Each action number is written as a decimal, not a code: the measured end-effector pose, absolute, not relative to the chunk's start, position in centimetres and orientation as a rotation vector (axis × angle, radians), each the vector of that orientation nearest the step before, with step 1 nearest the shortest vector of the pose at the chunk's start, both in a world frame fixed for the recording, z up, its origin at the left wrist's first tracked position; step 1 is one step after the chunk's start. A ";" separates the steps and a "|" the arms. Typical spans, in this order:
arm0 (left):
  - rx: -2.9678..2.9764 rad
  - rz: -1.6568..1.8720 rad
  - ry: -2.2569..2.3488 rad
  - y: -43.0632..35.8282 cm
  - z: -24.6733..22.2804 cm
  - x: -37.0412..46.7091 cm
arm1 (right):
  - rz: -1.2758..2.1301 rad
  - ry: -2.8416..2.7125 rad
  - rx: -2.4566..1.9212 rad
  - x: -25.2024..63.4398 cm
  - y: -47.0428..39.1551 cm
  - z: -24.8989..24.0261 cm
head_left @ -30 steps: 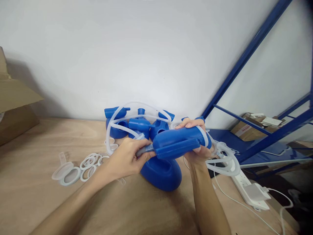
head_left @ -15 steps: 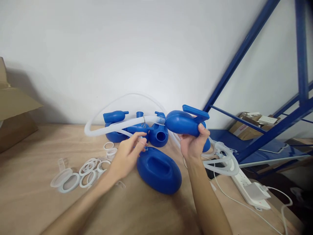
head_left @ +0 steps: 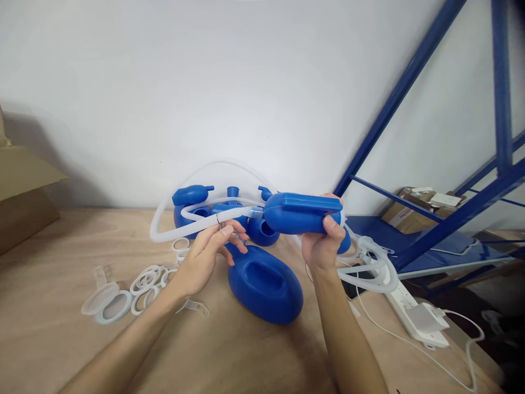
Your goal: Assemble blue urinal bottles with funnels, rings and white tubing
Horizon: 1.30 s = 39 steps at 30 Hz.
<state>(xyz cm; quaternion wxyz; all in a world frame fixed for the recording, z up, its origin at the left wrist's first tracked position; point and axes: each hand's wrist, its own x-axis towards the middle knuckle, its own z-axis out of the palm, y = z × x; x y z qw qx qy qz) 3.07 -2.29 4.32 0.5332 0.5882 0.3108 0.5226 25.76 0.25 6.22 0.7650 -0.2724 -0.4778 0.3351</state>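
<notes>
Now left fingers (head_left: 223, 235) have loosened from the tube (head_left: 184, 227); right fingers (head_left: 333, 227) grip the blue bottle (head_left: 285, 215).

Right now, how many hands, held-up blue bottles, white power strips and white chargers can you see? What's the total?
Hands: 2 (left hand, right hand)
Held-up blue bottle: 1
White power strip: 1
White charger: 1
Total: 5

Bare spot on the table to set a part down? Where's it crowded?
Free: the table left of the clear lid, with the cardboard box behind; and in front of the resting blue bottle, between left forearm and right forearm. Crowded: toward the wall, more bottles and a looped tube; mid-left, white rings; at right, coiled tubes, power strip, plug.
</notes>
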 end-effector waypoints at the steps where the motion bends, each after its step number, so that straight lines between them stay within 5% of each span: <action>1: 1.390 1.245 0.710 -2.2 4.3 3.0 | 0.727 -1.028 -0.587 25.7 0.3 6.2; 21: 1.982 0.996 0.860 -3.7 5.4 2.3 | 0.886 -1.183 -0.320 24.3 0.3 4.9; 27: 1.574 0.696 0.608 -4.2 6.0 2.6 | 0.608 -1.545 -0.316 27.2 0.1 5.7; 39: 1.525 1.027 0.986 -3.0 4.9 4.7 | 0.239 -1.643 -0.518 26.7 0.2 5.5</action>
